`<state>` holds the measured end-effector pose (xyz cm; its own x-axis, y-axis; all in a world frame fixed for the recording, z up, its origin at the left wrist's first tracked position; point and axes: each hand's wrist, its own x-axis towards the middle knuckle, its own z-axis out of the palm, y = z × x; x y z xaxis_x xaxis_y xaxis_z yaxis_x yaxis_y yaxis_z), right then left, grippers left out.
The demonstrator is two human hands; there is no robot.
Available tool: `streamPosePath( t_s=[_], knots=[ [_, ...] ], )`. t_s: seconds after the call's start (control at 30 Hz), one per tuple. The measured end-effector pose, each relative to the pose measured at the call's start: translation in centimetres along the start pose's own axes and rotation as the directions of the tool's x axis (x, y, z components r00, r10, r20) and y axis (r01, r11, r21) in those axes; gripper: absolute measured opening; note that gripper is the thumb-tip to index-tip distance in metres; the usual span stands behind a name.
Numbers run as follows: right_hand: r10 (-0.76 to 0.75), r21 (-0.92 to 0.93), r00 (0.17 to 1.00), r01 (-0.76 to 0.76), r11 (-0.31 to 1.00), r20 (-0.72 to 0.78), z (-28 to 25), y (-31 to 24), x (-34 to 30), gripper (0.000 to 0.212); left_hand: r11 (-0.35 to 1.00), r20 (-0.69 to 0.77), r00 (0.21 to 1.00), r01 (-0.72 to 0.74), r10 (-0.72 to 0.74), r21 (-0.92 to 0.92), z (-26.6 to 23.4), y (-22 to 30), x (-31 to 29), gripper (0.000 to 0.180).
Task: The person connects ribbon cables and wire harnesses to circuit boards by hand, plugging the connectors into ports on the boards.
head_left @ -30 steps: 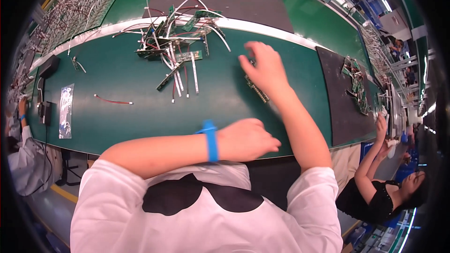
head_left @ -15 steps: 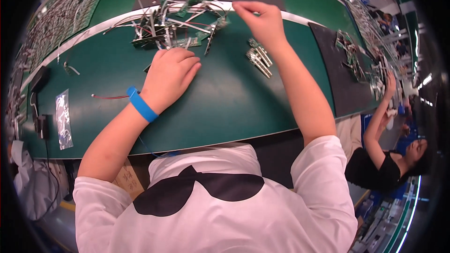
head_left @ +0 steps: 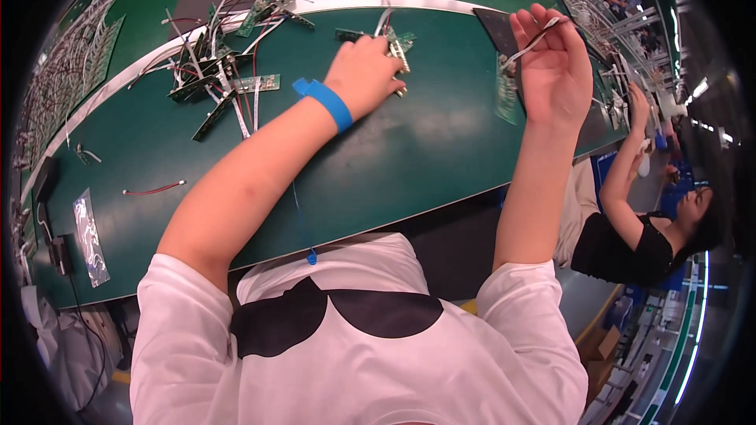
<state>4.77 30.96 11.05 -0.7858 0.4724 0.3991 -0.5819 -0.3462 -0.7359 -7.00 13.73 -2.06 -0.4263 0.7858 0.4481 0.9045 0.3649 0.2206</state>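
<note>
Green board (head_left: 399, 49) under left hand (head_left: 364, 75) fingers; white cable (head_left: 529, 45) betw. right hand (head_left: 555, 71) fingers

Left hand (head_left: 364, 71) on boards (head_left: 396, 49), right hand (head_left: 554, 71) pinching cable (head_left: 529, 45)

A long green table (head_left: 441, 149) with a pale far edge carries the work. A heap of small green circuit boards with white and red leads (head_left: 224, 71) lies toward its far edge. Nearer than the heap a single red wire (head_left: 153, 188) lies alone, and beyond that wire, near the table's end, a shiny foil packet (head_left: 88, 238).
</note>
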Motion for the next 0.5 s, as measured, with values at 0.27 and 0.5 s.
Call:
streamPosePath(
  t_s=[0.27,0.5],
  knots=[
    [0.068,-0.04,0.997,-0.07,0.997,-0.041,-2.4,-0.4,-2.6,0.02,1.0,0.124,0.992,-0.015,0.012,0.021,-2.5,-2.7,-2.1,0.038],
    [0.524,-0.149,0.852,-0.518,0.842,-0.001,0.3,3.3,-3.8,0.009,0.999,0.033,0.999,-0.004,0.003,0.036,-3.6,-4.2,-4.7,0.034]
  ],
)
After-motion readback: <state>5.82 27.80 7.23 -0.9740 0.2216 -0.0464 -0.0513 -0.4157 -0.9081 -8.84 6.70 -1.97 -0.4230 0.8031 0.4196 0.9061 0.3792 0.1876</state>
